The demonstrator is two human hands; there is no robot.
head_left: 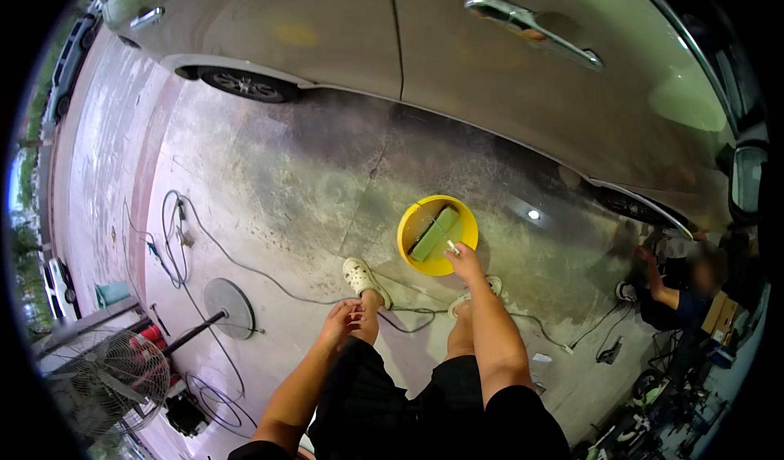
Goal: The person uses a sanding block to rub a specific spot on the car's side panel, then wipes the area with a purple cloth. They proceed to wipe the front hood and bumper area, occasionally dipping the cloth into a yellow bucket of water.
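A round yellow bucket [403, 244] stands on the concrete floor in front of my feet. Inside it leans a long, green, sponge-like block [437, 233] with a dark side. My right hand [465, 262] is closed at the bucket's near right rim on a white grip [453, 248]. A thin wire runs from this grip across the bucket's mouth; it looks like the bucket's handle. My left hand [341, 323] hangs beside my left shin, its fingers loosely bent and apart, with nothing visible in them.
A beige car [327, 27] stretches across the far side. Left are a standing fan [110, 382], its round base [229, 307] and a coiled hose [167, 252]. A cable [278, 284] passes my shoes. Another person [665, 293] crouches at the right, near tools and boxes.
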